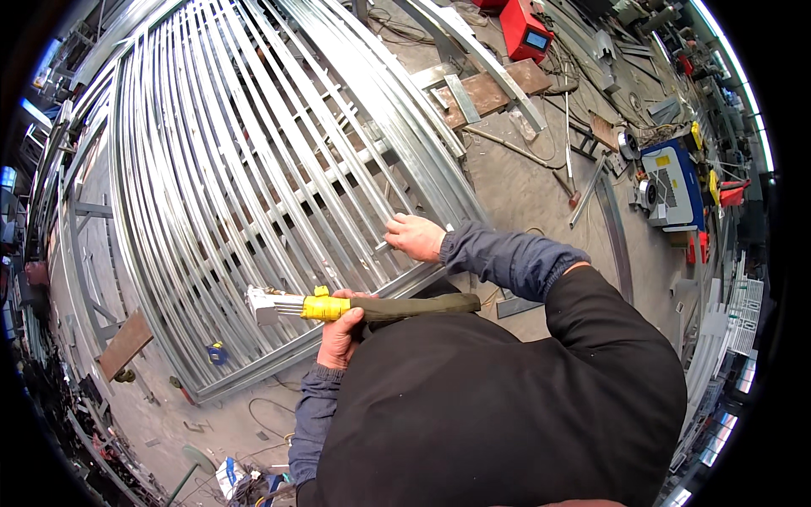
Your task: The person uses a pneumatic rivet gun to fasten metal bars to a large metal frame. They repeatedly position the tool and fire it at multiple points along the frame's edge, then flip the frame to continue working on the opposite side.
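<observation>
Two hands work: the left hand is clamped on a yellow-tipped welding torch, the right hand grips a bar of the galvanized steel gate frame.

I wear a black top that fills the lower middle of the view, plain and unmarked, broad across the chest and shoulders. Under it are blue-grey sleeves, somewhat crumpled, with ribbed elastic cuffs gathered tight at both wrists. My hands, left and right, are bare, with no gloves, rings or watch showing.
</observation>
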The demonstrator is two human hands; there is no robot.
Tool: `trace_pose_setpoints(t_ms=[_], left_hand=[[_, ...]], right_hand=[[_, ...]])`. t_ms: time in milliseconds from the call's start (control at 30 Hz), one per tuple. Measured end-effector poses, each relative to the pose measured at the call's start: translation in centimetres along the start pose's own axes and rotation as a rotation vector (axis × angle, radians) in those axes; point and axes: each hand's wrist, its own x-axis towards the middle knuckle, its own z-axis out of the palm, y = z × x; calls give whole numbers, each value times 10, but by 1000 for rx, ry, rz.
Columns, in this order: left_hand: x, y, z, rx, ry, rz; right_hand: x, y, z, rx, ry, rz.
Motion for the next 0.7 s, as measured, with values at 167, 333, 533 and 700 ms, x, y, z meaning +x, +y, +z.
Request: trace_pose_setpoints(t_ms=[167, 333, 533, 700], left_hand=[[0, -1, 7, -30, 45, -14], [4, -2, 6, -47, 33, -9], [7, 0, 10, -68, 65, -31], [8, -1, 9, -79, 64, -30]], right_hand=[[22, 6, -33, -25, -50, -36], [18, 29, -96, 51, 59, 32], [-5, 53, -41, -131, -87, 18], [-16, 60, -7, -101, -51, 76]])
